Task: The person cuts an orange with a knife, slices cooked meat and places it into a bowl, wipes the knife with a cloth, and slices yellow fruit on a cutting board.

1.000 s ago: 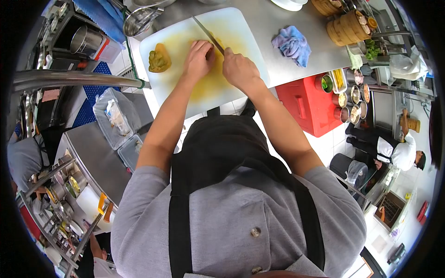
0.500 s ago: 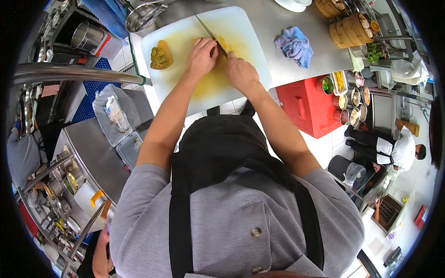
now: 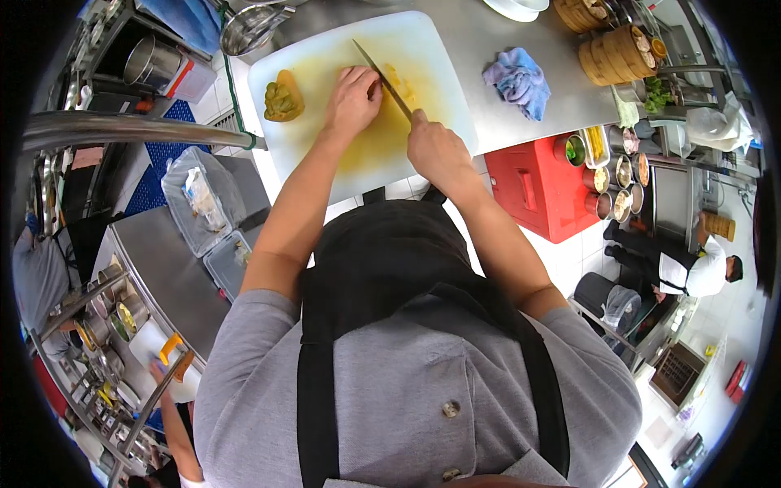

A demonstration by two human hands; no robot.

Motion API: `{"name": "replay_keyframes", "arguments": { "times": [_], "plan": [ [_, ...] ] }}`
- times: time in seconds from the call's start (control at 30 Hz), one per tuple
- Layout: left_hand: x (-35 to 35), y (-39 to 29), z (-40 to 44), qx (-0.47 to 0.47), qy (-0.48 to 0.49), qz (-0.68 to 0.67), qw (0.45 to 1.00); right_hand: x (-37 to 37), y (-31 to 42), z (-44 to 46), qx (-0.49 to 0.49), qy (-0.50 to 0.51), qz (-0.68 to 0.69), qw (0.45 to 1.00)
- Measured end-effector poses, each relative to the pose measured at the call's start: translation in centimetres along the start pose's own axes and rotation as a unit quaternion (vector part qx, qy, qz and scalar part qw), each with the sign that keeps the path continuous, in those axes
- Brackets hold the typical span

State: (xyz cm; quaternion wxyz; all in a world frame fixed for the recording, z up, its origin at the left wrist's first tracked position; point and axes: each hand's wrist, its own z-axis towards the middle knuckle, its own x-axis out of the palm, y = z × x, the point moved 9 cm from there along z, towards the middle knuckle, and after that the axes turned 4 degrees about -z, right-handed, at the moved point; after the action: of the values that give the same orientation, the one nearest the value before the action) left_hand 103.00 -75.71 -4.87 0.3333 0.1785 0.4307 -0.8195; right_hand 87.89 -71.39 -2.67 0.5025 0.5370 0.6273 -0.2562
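Note:
My right hand (image 3: 440, 154) is wrapped round the handle of a long knife (image 3: 382, 77), whose blade slants up and left over the white cutting board (image 3: 443, 61). Left of the blade, my left hand (image 3: 353, 101) rests on the board with curled fingers; what lies under them is hidden. Small yellow pieces (image 3: 400, 82) lie just right of the blade. A yellow-green piece of food (image 3: 282, 97) sits near the board's left edge. Yellow juice stains the board's middle.
A blue-purple cloth (image 3: 518, 84) lies on the steel counter right of the board. Bamboo steamers (image 3: 612, 58) stand at the right. Below the counter edge are a red box (image 3: 541, 189) and several metal containers. Metal bowls (image 3: 244, 32) sit top left. Other people work at both sides.
My right hand and the knife have moved right and toward me, uncovering more of the yellow pieces. My left hand has barely moved. At the lower left, another person's arm has reached over a white board.

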Motion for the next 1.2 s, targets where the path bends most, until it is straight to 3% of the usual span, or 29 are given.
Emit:
{"name": "replay_keyframes", "arguments": {
  "times": [0.2,0.37,0.6,0.77,0.93,1.03,1.2],
  "plan": [
    [-0.2,0.0,0.0,0.004,0.011,-0.001,1.000,0.9,1.1,6.0,-0.033,-0.059,0.009,0.998],
    [-0.4,1.3,-0.1,-0.016,0.003,-0.026,1.000,-2.4,1.2,3.2,-0.019,-0.044,0.002,0.999],
    [0.0,1.0,0.0,-0.013,0.011,-0.009,1.000,-0.1,0.0,-0.8,0.002,0.011,-0.010,1.000],
    [-0.2,0.5,0.1,-0.004,0.015,0.005,1.000,2.3,0.6,3.6,-0.013,-0.031,0.000,0.999],
    [-0.4,1.1,0.1,-0.019,0.018,-0.014,1.000,-0.7,1.8,5.2,-0.035,-0.065,-0.006,0.997],
    [-1.5,1.8,0.1,-0.022,-0.032,-0.034,0.999,-1.8,1.6,3.6,-0.019,-0.050,-0.007,0.999],
    [-0.7,1.6,0.4,0.002,0.033,-0.007,0.999,-1.5,1.7,2.3,-0.021,-0.024,-0.030,0.999]
  ]
}}
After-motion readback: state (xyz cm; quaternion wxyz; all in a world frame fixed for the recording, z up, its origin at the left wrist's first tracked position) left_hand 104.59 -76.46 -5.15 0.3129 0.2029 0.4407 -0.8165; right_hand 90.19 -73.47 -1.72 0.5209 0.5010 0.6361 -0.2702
